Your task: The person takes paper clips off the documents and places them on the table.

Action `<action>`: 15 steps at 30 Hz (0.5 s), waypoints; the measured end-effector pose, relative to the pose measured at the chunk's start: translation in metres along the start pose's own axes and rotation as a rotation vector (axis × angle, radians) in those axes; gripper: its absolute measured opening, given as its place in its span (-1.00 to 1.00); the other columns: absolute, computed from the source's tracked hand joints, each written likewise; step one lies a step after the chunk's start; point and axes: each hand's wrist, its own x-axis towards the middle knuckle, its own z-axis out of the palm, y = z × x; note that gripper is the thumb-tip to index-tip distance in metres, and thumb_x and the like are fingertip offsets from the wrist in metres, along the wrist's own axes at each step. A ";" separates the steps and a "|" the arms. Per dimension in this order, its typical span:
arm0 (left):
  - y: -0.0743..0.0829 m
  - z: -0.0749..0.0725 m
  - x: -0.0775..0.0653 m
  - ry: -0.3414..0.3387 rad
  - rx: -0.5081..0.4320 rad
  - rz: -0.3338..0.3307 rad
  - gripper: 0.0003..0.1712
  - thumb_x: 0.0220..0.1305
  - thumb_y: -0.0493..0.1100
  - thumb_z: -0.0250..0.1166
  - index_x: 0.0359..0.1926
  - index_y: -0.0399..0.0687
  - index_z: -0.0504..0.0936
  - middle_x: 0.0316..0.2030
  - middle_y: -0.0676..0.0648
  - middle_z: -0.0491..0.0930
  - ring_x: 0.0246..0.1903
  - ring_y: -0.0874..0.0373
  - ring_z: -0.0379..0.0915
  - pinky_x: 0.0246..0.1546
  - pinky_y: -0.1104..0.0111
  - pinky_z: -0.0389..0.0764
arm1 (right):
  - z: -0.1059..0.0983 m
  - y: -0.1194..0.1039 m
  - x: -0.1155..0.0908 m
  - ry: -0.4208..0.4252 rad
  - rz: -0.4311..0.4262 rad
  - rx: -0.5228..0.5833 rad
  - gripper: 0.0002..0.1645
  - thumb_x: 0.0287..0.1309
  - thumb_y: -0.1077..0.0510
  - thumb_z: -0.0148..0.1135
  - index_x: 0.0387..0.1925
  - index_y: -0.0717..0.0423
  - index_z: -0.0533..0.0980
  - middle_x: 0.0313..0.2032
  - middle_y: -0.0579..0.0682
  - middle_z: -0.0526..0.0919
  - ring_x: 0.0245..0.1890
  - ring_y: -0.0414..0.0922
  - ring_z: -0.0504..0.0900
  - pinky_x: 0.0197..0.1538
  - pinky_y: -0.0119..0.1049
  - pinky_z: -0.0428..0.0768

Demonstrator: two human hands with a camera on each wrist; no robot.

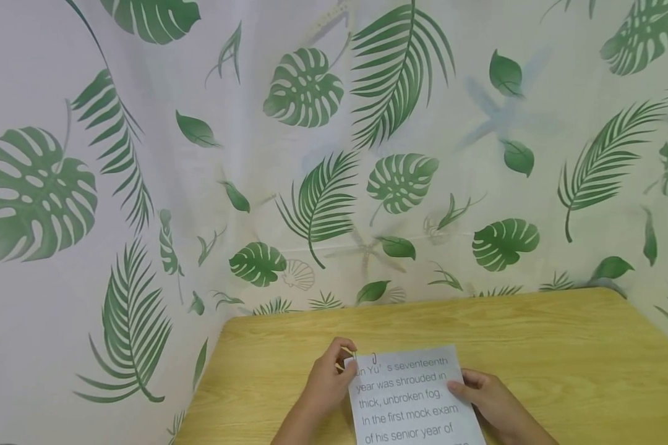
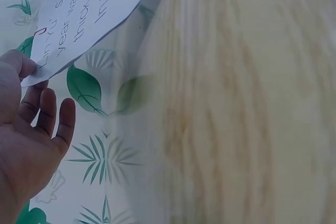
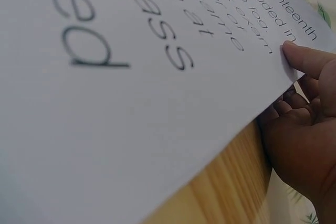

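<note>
A white printed sheet of paper (image 1: 406, 386) is held up over the table, its large text facing me. My left hand (image 1: 327, 376) pinches the sheet's upper left corner between thumb and forefinger; in the left wrist view the other fingers of that hand (image 2: 37, 140) curve loosely below the corner. A small red paper clip (image 1: 374, 358) sits on the top edge, close to the left hand. A thin greenish bit shows by the left fingertips, too small to tell. My right hand (image 1: 498, 398) grips the right edge, thumb on the printed face and fingers behind (image 3: 304, 114).
The yellow wood-grain table (image 1: 562, 346) extends behind and to both sides of the sheet. A white curtain (image 1: 451, 247) printed with green leaves hangs along its far edge and left side.
</note>
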 end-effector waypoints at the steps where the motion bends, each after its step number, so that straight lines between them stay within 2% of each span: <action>1: 0.000 -0.001 0.000 0.005 0.000 -0.003 -0.79 0.45 -0.08 0.15 0.00 0.38 0.43 -0.21 0.13 0.57 -0.29 0.25 0.48 -0.31 0.43 0.54 | 0.000 0.000 0.000 -0.005 -0.003 0.003 -0.22 0.28 -0.11 0.30 0.33 0.30 0.39 0.07 0.07 0.71 -0.01 -0.11 0.69 0.06 -0.23 0.62; 7: -0.003 -0.010 0.001 0.050 -0.008 -0.009 -0.80 0.44 -0.12 0.15 -0.02 0.33 0.45 -0.22 0.11 0.57 -0.23 0.25 0.47 -0.24 0.45 0.55 | -0.002 0.000 -0.002 -0.066 -0.042 0.034 -0.20 0.34 -0.09 0.24 0.38 0.37 0.30 0.02 0.06 0.73 -0.07 -0.09 0.72 -0.05 -0.33 0.66; 11: -0.005 -0.019 0.002 0.062 0.000 0.023 -0.79 0.45 -0.12 0.14 0.01 0.31 0.43 -0.21 0.08 0.56 -0.25 0.25 0.47 -0.21 0.46 0.55 | -0.003 0.000 -0.003 -0.079 -0.047 0.053 -0.19 0.34 -0.08 0.24 0.38 0.38 0.29 0.00 0.04 0.74 -0.09 -0.08 0.73 -0.07 -0.30 0.69; 15: -0.008 -0.027 0.004 0.068 0.006 0.027 -0.77 0.46 -0.11 0.14 0.05 0.30 0.41 -0.20 0.08 0.55 -0.24 0.25 0.48 -0.20 0.45 0.56 | -0.003 0.001 -0.003 -0.085 -0.051 0.058 -0.19 0.35 -0.08 0.24 0.38 0.39 0.28 0.00 0.04 0.74 -0.09 -0.07 0.74 -0.07 -0.29 0.69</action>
